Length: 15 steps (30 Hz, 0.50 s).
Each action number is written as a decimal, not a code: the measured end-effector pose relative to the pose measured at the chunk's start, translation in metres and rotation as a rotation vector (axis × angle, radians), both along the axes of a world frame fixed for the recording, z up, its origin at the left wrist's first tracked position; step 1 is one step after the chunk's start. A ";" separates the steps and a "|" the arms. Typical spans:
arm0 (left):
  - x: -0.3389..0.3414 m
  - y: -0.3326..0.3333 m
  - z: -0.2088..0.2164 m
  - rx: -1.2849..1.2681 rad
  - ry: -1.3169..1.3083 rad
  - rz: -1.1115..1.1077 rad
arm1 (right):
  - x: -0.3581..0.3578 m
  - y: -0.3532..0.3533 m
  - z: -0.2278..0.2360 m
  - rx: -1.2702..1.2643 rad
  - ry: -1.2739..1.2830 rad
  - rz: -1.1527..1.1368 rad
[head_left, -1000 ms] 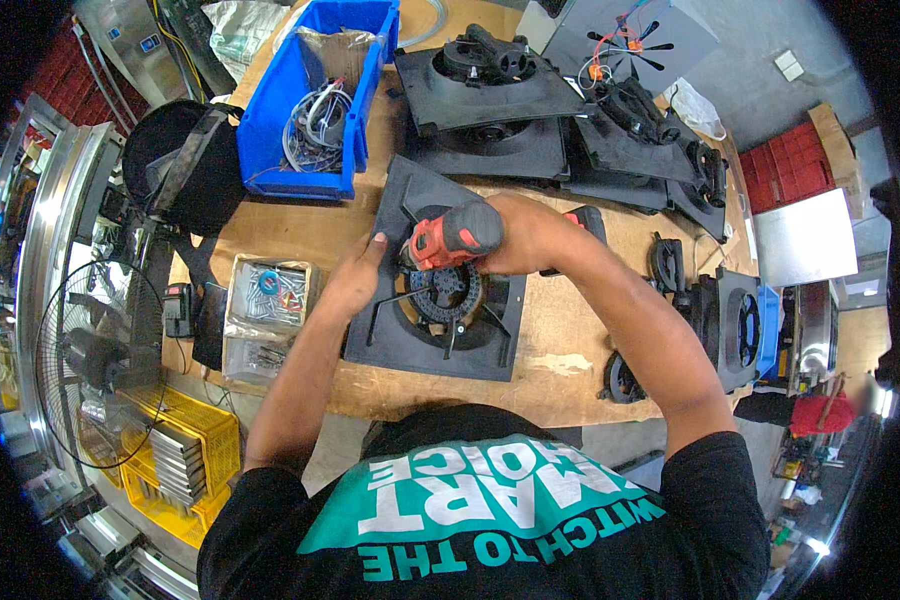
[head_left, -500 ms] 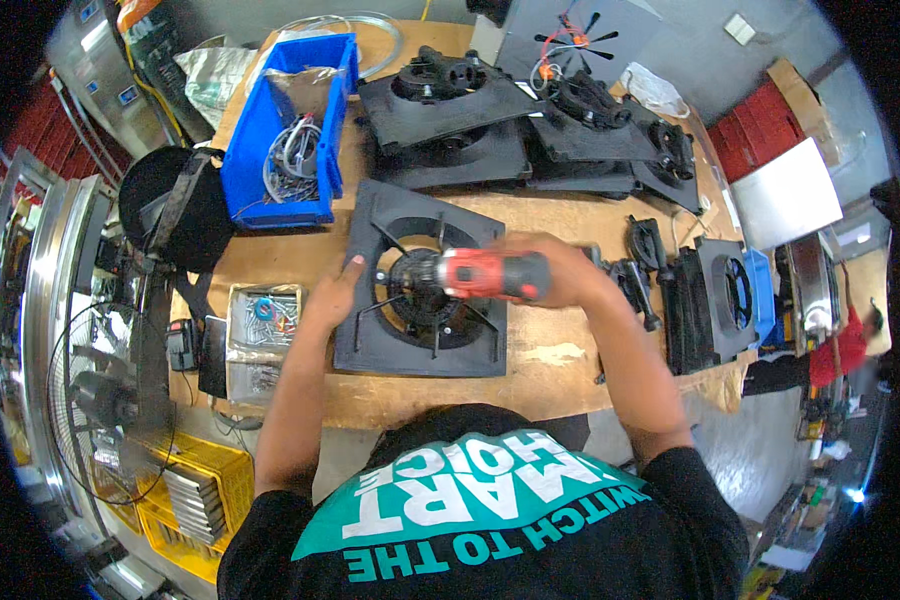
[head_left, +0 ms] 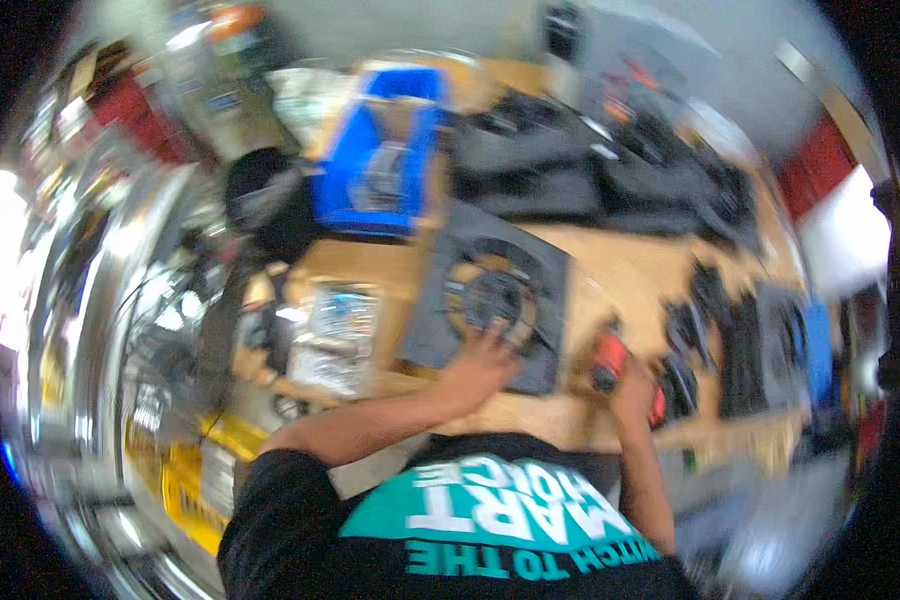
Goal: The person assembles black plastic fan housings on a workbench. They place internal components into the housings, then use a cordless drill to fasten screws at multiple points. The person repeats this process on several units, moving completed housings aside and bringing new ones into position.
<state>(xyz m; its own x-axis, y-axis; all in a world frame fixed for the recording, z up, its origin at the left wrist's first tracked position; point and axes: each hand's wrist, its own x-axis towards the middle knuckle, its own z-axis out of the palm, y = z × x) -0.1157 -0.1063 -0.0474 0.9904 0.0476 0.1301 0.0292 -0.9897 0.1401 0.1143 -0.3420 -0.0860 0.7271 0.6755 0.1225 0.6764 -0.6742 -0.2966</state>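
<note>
The dark square fan housing (head_left: 490, 300) lies flat on the wooden workbench (head_left: 630, 270), close in front of me, with its round opening and the fan hub showing through the middle. My left hand (head_left: 480, 365) rests on its near edge, fingers spread open and lying over the rim of the opening — pressed on it, not wrapped around anything. My right hand (head_left: 632, 385) is off to the right of the housing, apart from it, closed around the red power screwdriver (head_left: 610, 362); the tool sits low at the bench's near edge, though the blur keeps me from telling which way its tip points.

Just left of the housing is a clear parts box (head_left: 335, 325) with small pieces inside, too smeared to make out. Beyond it, further from me, stands a blue plastic bin (head_left: 375, 165) with something pale in it. More dark fan housings (head_left: 610, 170) are stacked along the far side of the bench, and other dark parts (head_left: 740, 340) lie to the right — one with a blue piece beside it. A yellow crate (head_left: 195, 480) sits down at my lower left, below the bench.
</note>
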 end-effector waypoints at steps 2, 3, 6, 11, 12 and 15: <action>0.001 -0.003 -0.006 0.147 0.042 0.018 | -0.004 0.003 -0.007 0.099 -0.114 0.056; 0.006 -0.009 -0.008 -0.043 0.141 0.144 | 0.000 0.010 -0.011 -0.032 0.020 -0.100; 0.006 -0.017 -0.013 -0.030 0.091 0.110 | 0.005 0.006 -0.025 -0.249 -0.024 0.016; 0.004 -0.005 0.017 0.072 0.091 0.060 | 0.008 0.005 -0.048 -0.127 -0.007 0.097; 0.006 -0.001 0.030 0.040 0.102 0.082 | 0.008 0.004 -0.048 -0.106 -0.003 0.117; 0.014 0.018 0.079 -0.078 0.166 0.120 | -0.002 0.009 -0.041 0.000 -0.058 0.247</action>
